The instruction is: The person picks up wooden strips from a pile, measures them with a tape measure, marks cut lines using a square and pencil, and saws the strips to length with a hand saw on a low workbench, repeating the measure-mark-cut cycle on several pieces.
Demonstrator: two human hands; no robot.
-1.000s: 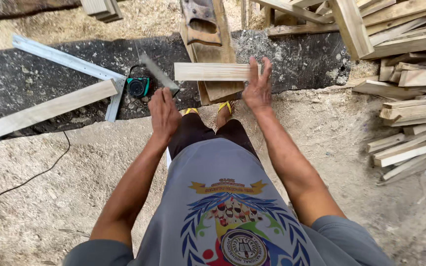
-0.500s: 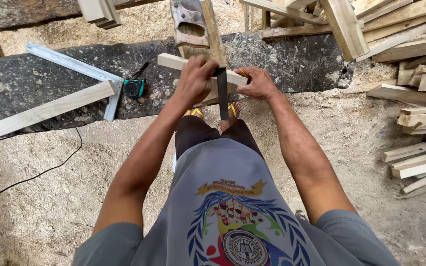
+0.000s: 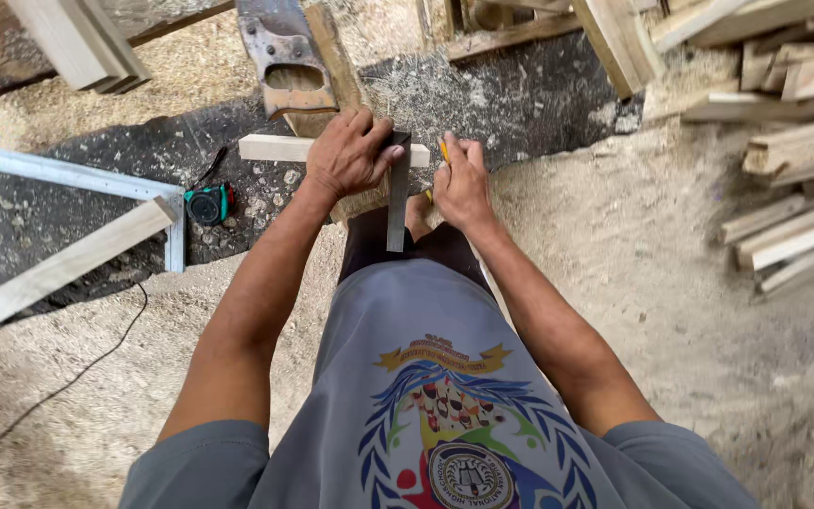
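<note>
A short pale wooden piece (image 3: pixel 270 148) lies crosswise on a longer plank (image 3: pixel 332 47) in front of me. My left hand (image 3: pixel 346 155) presses a dark metal try square (image 3: pixel 398 203) down against that piece, its blade pointing back toward me. My right hand (image 3: pixel 462 181) is closed around a yellow pencil (image 3: pixel 444 153), tip at the wood right beside the square. A rusty handsaw (image 3: pixel 283 57) lies on the plank just beyond my hands.
A green tape measure (image 3: pixel 207 204) lies on the dark mat to the left, near a metal framing square (image 3: pixel 68 174) and a long pale board (image 3: pixel 49 273). Stacked timber offcuts (image 3: pixel 784 160) fill the right side. Sawdust covers the ground; a thin cable (image 3: pixel 68 382) runs at lower left.
My left hand took up the try square and set it on the short piece, which moved closer in. My right hand left the wood's end and now holds a pencil at the square.
</note>
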